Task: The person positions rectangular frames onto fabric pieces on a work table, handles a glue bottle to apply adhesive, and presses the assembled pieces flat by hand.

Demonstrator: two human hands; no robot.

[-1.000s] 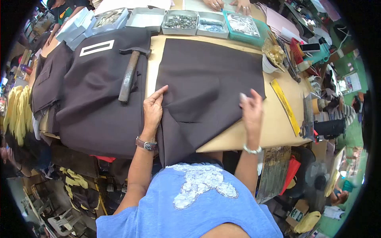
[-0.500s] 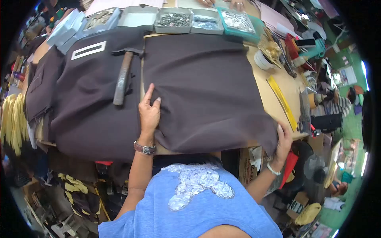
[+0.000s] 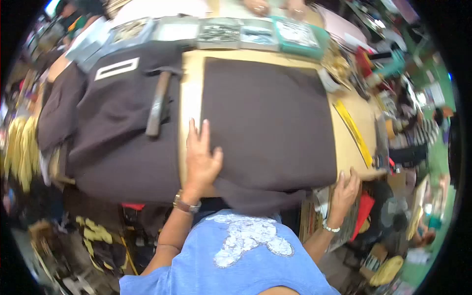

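Observation:
A dark brown piece of cloth (image 3: pixel 268 123) lies fairly flat on the tabletop, its near edge folded and hanging over the table's front. At its left edge is my left hand (image 3: pixel 202 160), fingers spread, thumb on the cloth. My right hand (image 3: pixel 345 192) is at the table's front edge, just right of the cloth's near right corner, with fingers apart and nothing in them. Left of my left hand lies a second dark cloth (image 3: pixel 128 162) with a white rectangular frame (image 3: pixel 117 69) on it. A hammer (image 3: pixel 158 105) rests on that cloth.
Along the back stand a tray of small metal pieces (image 3: pixel 219 33), a teal tray (image 3: pixel 300 35) and other trays. A yellow ruler (image 3: pixel 353 133) and a white tub (image 3: pixel 332 81) are at the right. Another person's hands (image 3: pixel 275 7) show behind the trays.
My right hand has let go of the cloth's near right corner. The cloth has shifted right and lies smoother, baring a strip of table. My left hand has moved right and down.

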